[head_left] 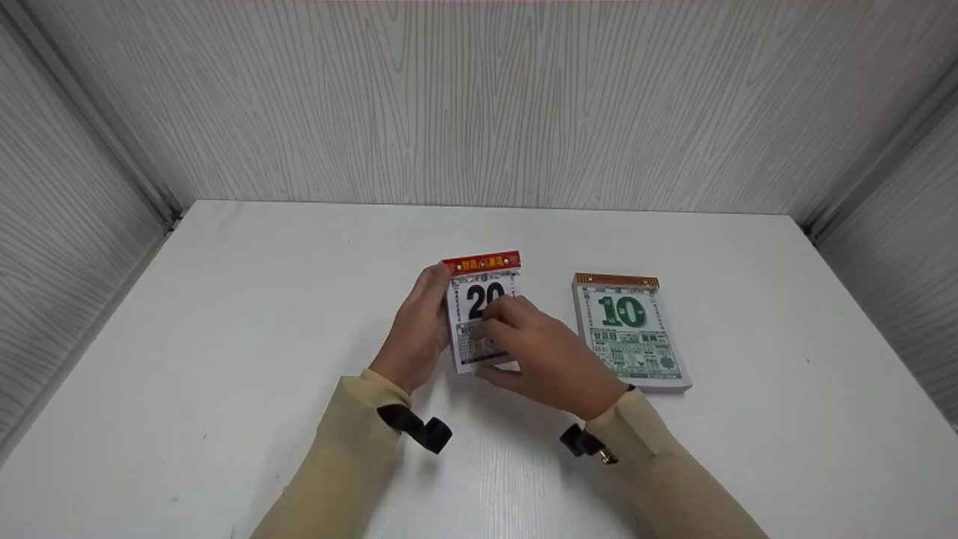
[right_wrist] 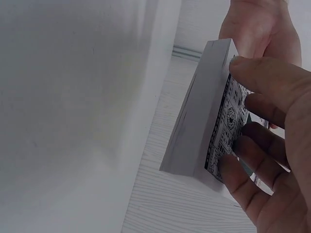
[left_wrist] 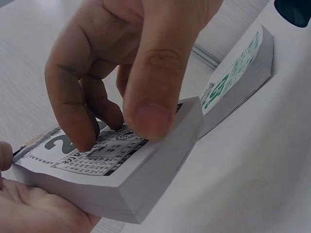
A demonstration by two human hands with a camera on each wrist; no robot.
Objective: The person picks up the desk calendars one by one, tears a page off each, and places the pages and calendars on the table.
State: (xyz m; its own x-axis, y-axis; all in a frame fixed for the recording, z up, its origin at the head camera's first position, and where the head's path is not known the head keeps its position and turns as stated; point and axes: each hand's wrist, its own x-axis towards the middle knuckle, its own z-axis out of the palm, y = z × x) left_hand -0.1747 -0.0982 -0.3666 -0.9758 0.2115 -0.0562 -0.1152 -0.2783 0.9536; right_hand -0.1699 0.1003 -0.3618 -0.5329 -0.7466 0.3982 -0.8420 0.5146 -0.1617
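A tear-off calendar with a red header strip and a black 20 is held up, tilted, above the white table. My left hand grips it from the left, thumb at the upper left edge and palm beneath the thick page block, as the left wrist view shows. Over its front is my right hand, with bent fingertips on the lower printed part of the top page. The right thumb lies right at the block's bottom edge. Part of the number is hidden behind the right fingers.
To the right, a second tear-off calendar with a green 10 and an orange-brown header lies flat on the white table, close beside my right hand. Pale wood-grain panels enclose the table at the back and sides.
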